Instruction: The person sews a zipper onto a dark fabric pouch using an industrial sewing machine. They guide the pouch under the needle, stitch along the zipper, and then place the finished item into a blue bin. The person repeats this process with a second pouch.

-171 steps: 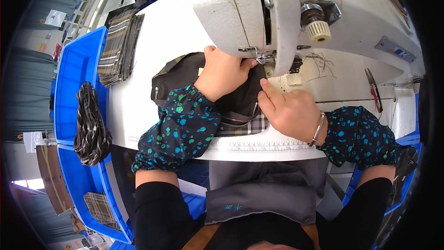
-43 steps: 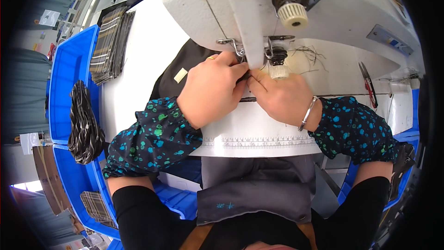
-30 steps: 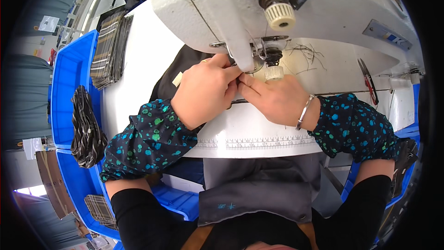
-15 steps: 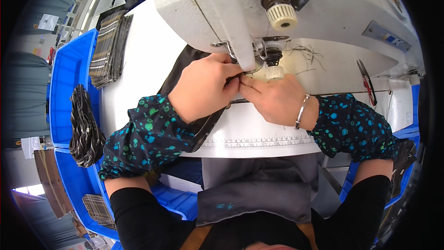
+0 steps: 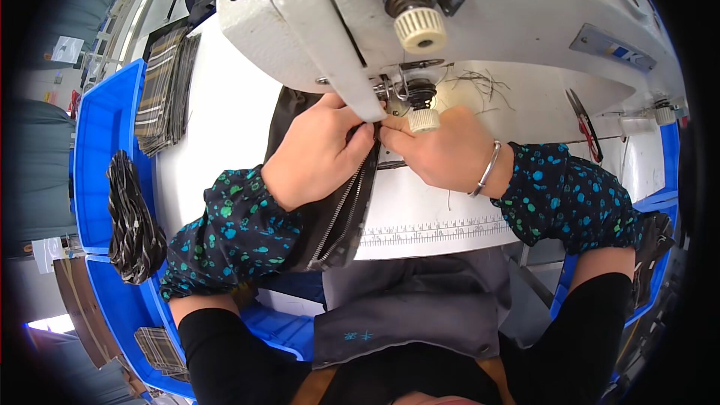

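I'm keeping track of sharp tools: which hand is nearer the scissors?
Right. The right hand is left of the scissors, its fingertips by the edge of the cloth; the left hand lies farther left, on that cloth.

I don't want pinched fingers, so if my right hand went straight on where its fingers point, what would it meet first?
Your right hand would probably meet the dark zippered cloth immediately ahead, then your left hand just beyond. How they overlap in depth is unclear.
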`<state>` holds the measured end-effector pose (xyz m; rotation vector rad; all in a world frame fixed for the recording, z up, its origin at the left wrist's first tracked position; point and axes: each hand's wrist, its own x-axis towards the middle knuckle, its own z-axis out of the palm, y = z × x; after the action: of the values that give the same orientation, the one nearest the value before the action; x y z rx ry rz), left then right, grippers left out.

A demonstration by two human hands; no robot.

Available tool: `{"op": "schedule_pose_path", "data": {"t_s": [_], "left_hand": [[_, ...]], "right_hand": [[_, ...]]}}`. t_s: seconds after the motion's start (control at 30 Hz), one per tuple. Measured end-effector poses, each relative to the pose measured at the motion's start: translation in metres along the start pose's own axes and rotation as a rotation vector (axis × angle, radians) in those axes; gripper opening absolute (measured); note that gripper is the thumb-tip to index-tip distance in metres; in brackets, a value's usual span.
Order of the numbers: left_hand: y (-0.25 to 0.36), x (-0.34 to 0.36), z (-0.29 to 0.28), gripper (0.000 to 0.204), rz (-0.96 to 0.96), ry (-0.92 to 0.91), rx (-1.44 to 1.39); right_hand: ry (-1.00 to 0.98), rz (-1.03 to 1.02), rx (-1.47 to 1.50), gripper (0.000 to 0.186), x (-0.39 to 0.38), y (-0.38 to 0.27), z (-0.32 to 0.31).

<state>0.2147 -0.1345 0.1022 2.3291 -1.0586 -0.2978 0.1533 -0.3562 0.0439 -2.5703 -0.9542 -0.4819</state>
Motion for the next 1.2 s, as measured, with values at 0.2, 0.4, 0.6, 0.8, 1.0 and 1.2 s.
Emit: {"op": "schedule_pose_path", "data": {"t_s": [0.2, 0.4, 0.6, 0.8, 1.0, 1.2], "left_hand": [[-0.013, -0.005, 0.0, 0.032, -0.166, 0.046, -0.211], [-0.028, -0.014, -0.013, 0.02, -0.502, 0.021, -0.391], [-0.02, -0.016, -0.018, 0.018, -0.368, -0.001, -0.129], [0.001, -0.022, -0.005, 0.047, 0.163, 0.237, 0.331], [-0.005, -0.014, 0.017, 0.034, 0.369, 0.193, 0.299], [-0.008, -0.019, 0.021, 0.025, 0.152, 0.231, 0.095]], "right_hand": [[-0.017, -0.007, -0.008, 0.009, 0.001, 0.003, -0.003], [-0.007, -0.036, -0.014, 0.016, 0.001, 0.008, 0.004], [0.086, -0.1, -0.1, 0.022, 0.008, 0.003, 0.008], [0.163, -0.279, 0.028, 0.009, 0.006, 0.0, 0.001], [0.209, -0.29, -0.01, 0.01, -0.001, -0.005, -0.01], [0.11, -0.42, -0.182, 0.018, -0.009, -0.029, -0.01]]}}
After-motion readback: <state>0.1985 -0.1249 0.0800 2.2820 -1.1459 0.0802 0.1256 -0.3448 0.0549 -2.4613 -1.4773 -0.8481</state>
